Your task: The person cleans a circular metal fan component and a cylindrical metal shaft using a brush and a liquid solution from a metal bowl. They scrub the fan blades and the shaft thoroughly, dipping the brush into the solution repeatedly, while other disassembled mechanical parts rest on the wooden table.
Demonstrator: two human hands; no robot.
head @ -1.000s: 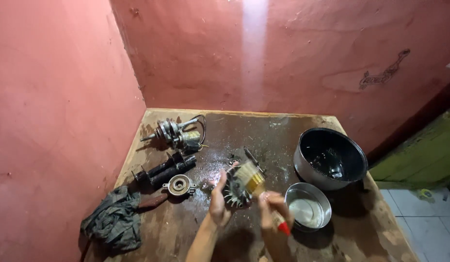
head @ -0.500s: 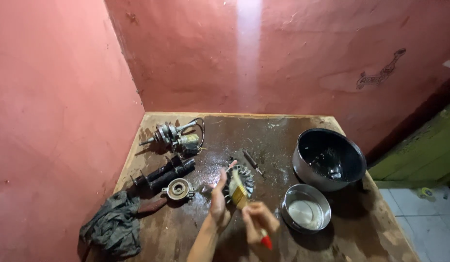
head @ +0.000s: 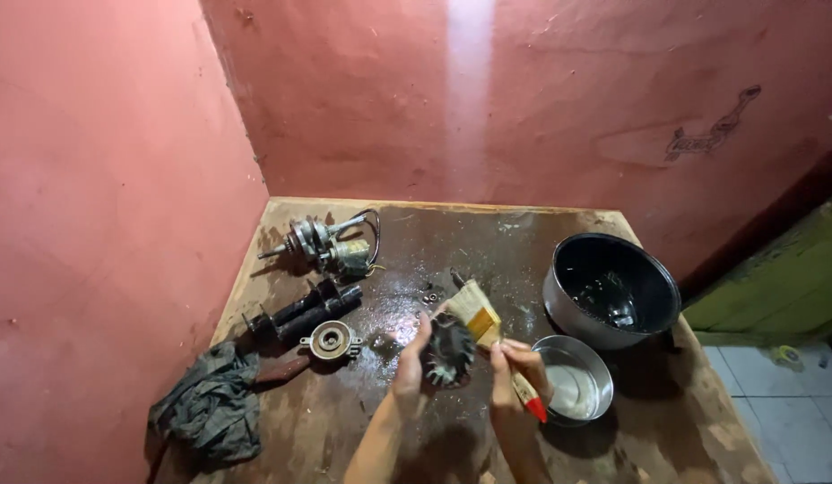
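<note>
My left hand (head: 409, 368) grips a dark round finned metal part (head: 448, 350), holding it tilted just above the wet brown table (head: 488, 242). My right hand (head: 515, 372) holds a paintbrush (head: 488, 330) with pale bristles, a yellow band and a red handle tip. The bristles point up and away at the part's upper right edge. Both forearms come in from the bottom of the view.
A large dark pot (head: 611, 289) and a small shiny metal bowl (head: 573, 379) stand at the right. Left of my hands lie a crankshaft-like part (head: 325, 242), a black shaft (head: 304, 312), a round flanged piece (head: 332, 340) and a dark rag (head: 210, 408). Pink walls close in behind and left.
The brush swung from over the finned part down onto its face, then back up to its upper right. My left hand tilted the part more upright.
</note>
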